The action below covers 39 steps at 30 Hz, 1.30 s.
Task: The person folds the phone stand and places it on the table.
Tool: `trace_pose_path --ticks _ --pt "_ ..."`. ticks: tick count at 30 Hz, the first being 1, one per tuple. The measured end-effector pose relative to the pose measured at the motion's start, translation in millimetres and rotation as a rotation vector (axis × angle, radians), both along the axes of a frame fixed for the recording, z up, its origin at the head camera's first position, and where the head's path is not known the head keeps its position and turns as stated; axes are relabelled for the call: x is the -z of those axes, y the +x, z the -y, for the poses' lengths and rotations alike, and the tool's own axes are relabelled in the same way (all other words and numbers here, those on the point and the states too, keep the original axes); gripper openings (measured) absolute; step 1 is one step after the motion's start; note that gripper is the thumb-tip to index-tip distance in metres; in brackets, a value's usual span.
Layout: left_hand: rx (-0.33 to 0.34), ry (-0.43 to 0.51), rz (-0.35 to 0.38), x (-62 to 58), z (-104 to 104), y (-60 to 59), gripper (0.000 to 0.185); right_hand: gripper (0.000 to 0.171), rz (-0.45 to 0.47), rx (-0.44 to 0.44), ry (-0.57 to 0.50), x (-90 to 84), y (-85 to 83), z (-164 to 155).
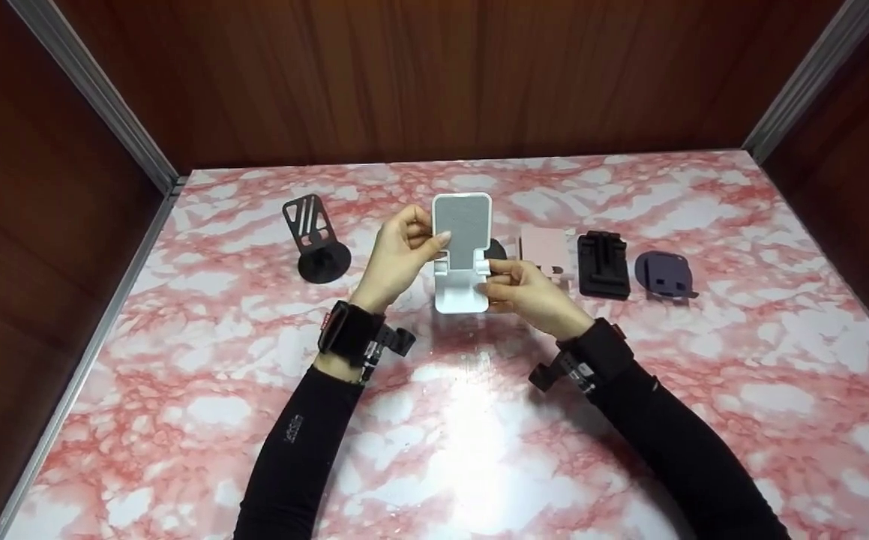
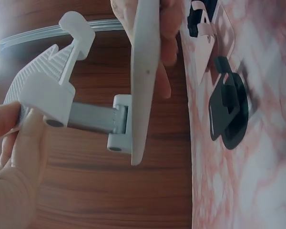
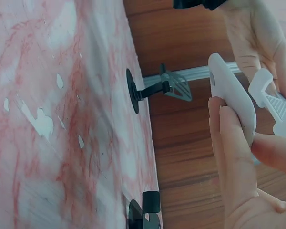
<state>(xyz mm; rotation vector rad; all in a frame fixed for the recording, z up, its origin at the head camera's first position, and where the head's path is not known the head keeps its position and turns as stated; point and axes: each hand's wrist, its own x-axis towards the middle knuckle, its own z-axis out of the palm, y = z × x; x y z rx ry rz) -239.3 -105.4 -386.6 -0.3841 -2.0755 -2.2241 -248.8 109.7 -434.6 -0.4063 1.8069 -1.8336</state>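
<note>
While the left hand (image 1: pixel 398 259) pinches its upper plate, the right hand (image 1: pixel 525 292) pinches the white phone stand (image 1: pixel 463 251) base at frame centre. Light, rigid plastic; the hinge likely swings, so grip both plates.

Pink-and-white marble worktop (image 1: pixel 254 420), dark wood panel walls (image 1: pixel 419 75) on three sides, aluminium corner strips (image 1: pixel 97 90), overhead glare mid-worktop.

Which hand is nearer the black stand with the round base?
Left. The left hand grips the white stand just right of the black stand; the right hand holds the white stand's far side, farther away.
</note>
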Motion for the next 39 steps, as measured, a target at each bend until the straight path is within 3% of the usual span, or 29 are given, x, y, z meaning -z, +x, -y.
trace_pose_path --ticks 8,22,27,34,39 --pt "-0.025 -0.110 -0.073 0.9 3.5 -4.5 0.016 0.050 0.015 0.002 0.036 -2.1 1.7 -2.5" --pt "-0.069 -0.261 -0.196 -2.2 6.2 -5.6 0.017 0.056 0.025 -0.013 -0.033 -0.3 -0.5 -2.7" --pt "-0.144 -0.411 -0.342 -0.4 5.7 -5.3 0.018 0.063 0.047 -0.014 -0.025 -2.8 1.5 -1.5" --pt "-0.281 -0.636 -0.608 3.7 4.9 -6.1 0.016 0.058 0.043 -0.032 -0.091 -7.7 0.8 -1.5" --pt "-0.310 -0.718 -0.756 8.4 2.7 -3.7 0.016 0.057 0.033 -0.016 -0.100 -9.0 -0.1 -4.1"
